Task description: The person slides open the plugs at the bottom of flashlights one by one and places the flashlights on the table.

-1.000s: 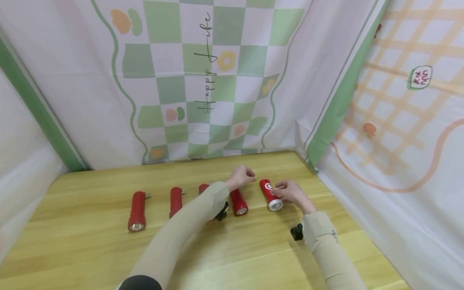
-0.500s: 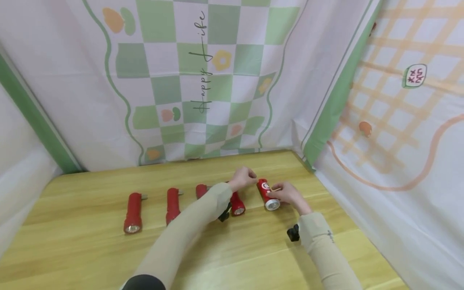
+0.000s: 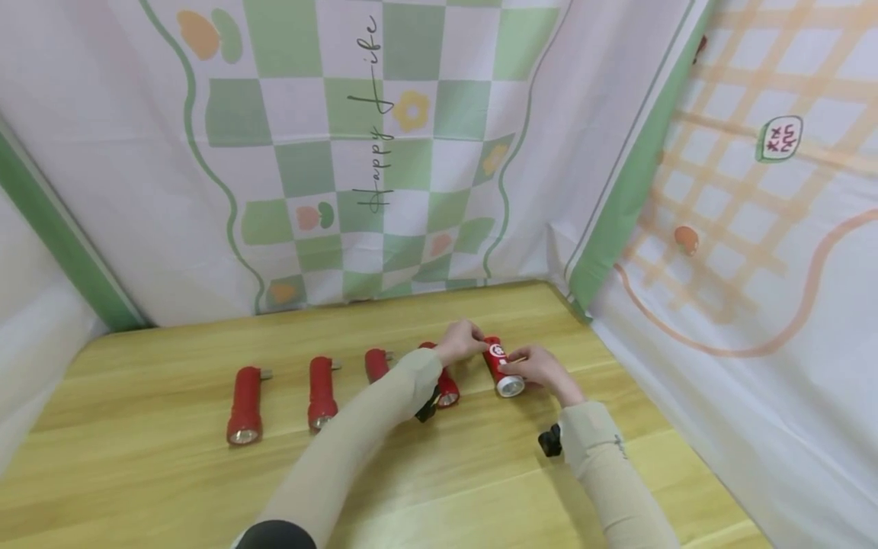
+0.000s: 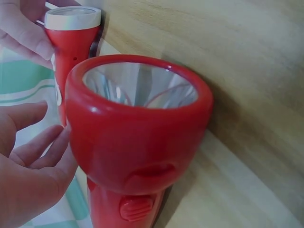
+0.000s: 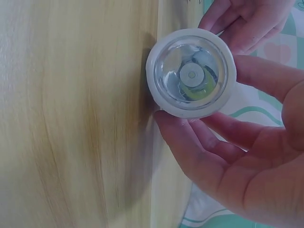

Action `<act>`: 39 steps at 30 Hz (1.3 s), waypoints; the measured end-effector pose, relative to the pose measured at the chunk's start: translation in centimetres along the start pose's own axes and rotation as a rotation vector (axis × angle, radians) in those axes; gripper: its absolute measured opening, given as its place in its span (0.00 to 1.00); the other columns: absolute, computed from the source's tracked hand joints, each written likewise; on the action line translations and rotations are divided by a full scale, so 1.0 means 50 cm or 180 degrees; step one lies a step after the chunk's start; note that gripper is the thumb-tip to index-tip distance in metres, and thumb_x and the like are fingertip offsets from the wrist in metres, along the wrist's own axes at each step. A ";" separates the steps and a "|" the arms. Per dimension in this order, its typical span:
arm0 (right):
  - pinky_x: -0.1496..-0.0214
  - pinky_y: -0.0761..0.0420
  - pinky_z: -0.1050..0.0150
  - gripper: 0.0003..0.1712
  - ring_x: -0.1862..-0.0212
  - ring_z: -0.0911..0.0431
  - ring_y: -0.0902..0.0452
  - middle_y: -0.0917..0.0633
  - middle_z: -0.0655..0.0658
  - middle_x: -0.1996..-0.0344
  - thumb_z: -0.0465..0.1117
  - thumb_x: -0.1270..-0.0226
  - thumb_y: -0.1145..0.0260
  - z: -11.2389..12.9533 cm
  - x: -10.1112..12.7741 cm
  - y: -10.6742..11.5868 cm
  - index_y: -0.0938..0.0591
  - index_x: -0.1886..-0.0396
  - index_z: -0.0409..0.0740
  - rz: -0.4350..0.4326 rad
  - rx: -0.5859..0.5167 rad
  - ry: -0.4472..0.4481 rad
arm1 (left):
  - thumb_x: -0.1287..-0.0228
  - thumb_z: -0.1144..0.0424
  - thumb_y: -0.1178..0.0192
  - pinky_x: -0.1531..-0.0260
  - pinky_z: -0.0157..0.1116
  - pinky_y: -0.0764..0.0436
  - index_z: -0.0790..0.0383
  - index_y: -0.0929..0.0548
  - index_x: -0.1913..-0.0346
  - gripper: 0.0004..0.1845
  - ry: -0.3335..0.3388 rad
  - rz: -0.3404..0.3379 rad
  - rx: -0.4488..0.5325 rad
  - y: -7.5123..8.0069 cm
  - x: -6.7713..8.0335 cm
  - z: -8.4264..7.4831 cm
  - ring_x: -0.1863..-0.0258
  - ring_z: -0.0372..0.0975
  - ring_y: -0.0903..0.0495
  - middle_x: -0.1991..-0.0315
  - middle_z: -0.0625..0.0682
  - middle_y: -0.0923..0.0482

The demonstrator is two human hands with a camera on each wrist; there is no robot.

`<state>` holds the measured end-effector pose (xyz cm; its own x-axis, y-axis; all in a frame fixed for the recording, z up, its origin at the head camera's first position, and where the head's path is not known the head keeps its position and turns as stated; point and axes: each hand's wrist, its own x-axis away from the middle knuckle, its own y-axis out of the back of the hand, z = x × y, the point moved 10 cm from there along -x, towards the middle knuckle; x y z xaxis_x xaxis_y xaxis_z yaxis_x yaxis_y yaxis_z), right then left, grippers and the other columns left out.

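Observation:
A red flashlight with a white rim (image 3: 509, 386) lies on the table at the right end of a row. My right hand (image 3: 545, 369) holds it near the lamp end, thumb on one side and fingers on the other in the right wrist view (image 5: 247, 175). My left hand (image 3: 461, 342) is at its tail end, fingertips close to or touching it; the thumb stands apart from the fingers in the left wrist view. An all-red flashlight (image 4: 137, 137) lies beneath my left wrist, partly hidden in the head view.
Further left on the wooden table (image 3: 439, 480) lie a red flashlight (image 3: 377, 364), another red flashlight (image 3: 321, 393) and a leftmost red flashlight (image 3: 245, 404). A checkered curtain (image 3: 384, 152) hangs behind the table, and a side curtain (image 3: 741, 305) borders the right.
My left hand has moved right to the tail of the white-rimmed flashlight. My right hand still holds it. The head view has shifted, so the row appears further left.

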<state>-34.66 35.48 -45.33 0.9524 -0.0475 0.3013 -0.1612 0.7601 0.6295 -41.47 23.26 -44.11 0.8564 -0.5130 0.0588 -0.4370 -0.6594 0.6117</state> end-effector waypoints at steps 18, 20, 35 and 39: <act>0.56 0.14 0.58 0.26 0.60 0.56 0.18 0.16 0.32 0.53 0.43 0.34 0.33 -0.001 -0.003 -0.006 0.22 0.45 0.26 -0.0009 0.0065 -0.0018 | 0.34 0.63 0.36 0.77 0.26 0.29 0.69 0.14 0.56 0.11 0.0083 0.0070 0.0044 -0.007 0.002 0.018 0.73 0.39 0.24 0.63 0.60 0.14; 0.56 0.14 0.58 0.26 0.60 0.56 0.18 0.16 0.32 0.54 0.43 0.34 0.33 0.000 -0.003 -0.006 0.22 0.45 0.26 -0.0010 0.0076 -0.0011 | 0.34 0.63 0.36 0.78 0.26 0.30 0.69 0.14 0.58 0.11 0.0096 0.0075 0.0051 -0.007 0.002 0.019 0.75 0.38 0.25 0.62 0.62 0.14; 0.59 0.14 0.61 0.25 0.62 0.57 0.18 0.15 0.33 0.55 0.41 0.35 0.33 0.000 -0.001 -0.005 0.21 0.46 0.26 -0.0041 0.0120 0.0012 | 0.35 0.63 0.35 0.77 0.27 0.25 0.65 0.14 0.59 0.09 0.0181 0.0108 0.0061 -0.021 -0.015 0.029 0.76 0.37 0.23 0.68 0.57 0.14; 0.59 0.14 0.61 0.26 0.61 0.56 0.18 0.15 0.31 0.54 0.40 0.37 0.32 0.000 0.000 0.002 0.22 0.45 0.26 -0.0075 0.0053 -0.0014 | 0.35 0.62 0.36 0.77 0.25 0.28 0.66 0.14 0.56 0.11 0.0102 0.0004 0.0035 -0.014 -0.010 0.012 0.76 0.35 0.26 0.64 0.58 0.14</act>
<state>-34.68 35.59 -45.27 0.9548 -0.0682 0.2894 -0.1432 0.7477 0.6484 -41.76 23.61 -45.05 0.8641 -0.4962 0.0848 -0.4410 -0.6649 0.6028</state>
